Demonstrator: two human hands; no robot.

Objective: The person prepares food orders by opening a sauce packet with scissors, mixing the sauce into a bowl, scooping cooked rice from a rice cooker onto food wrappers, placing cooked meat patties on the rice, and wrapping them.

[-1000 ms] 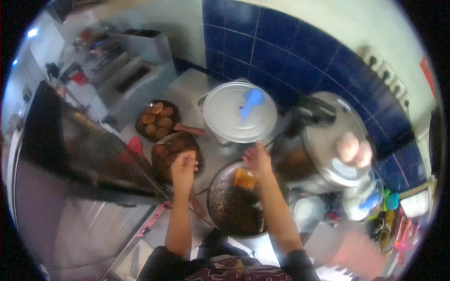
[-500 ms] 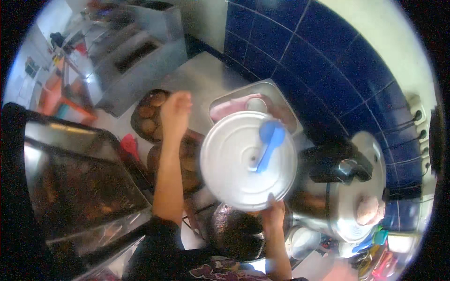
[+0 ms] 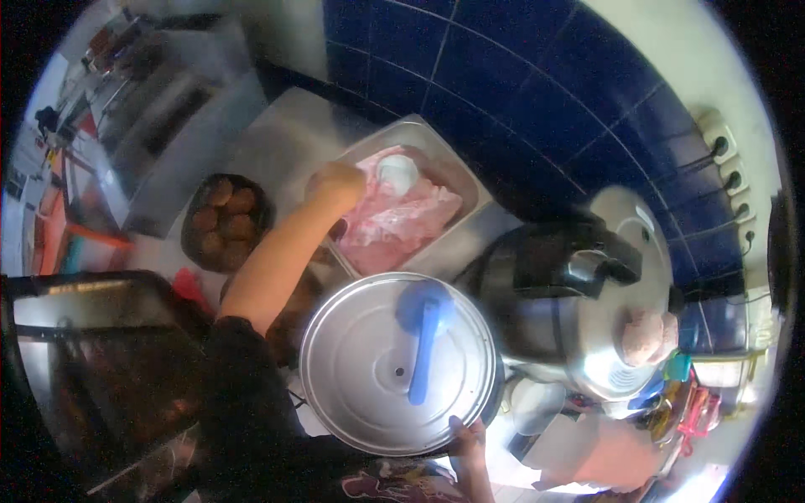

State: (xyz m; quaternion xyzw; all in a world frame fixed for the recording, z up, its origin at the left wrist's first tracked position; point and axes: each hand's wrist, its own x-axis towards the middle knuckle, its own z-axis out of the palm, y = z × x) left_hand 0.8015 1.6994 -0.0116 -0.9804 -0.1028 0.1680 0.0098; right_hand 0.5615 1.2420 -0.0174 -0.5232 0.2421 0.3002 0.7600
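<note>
Shiny blue tiles (image 3: 503, 101) cover the wall behind your pale bench (image 3: 281, 142), and a row of plugs (image 3: 719, 146) runs down the far right side. On the bench sits a metal tray (image 3: 432, 141) with soft, lumpy pink stuff (image 3: 411, 222) inside. One small round white cup (image 3: 397, 174) sits on the pink stuff, near the back of the tray. Your left hand (image 3: 335, 186) reaches over the left side of the tray, just beside the white cup. Its fingers look bent, but you cannot tell from this view if they hold anything. Your right hand (image 3: 470, 443) is down low, close to your shirt (image 3: 394, 486). Its fingers are clamped on the edge of a big round silver lid (image 3: 352, 369), with the thumb on top. Across the lid lies a blue spoon (image 3: 426, 356), its round end pointing away from you. To the right of the tray stands a big black and silver pot (image 3: 532, 314). To the left, a dark pan (image 3: 263, 210) holds round brown patties (image 3: 238, 226). A red tool (image 3: 191, 289) lies near that pan.
</note>
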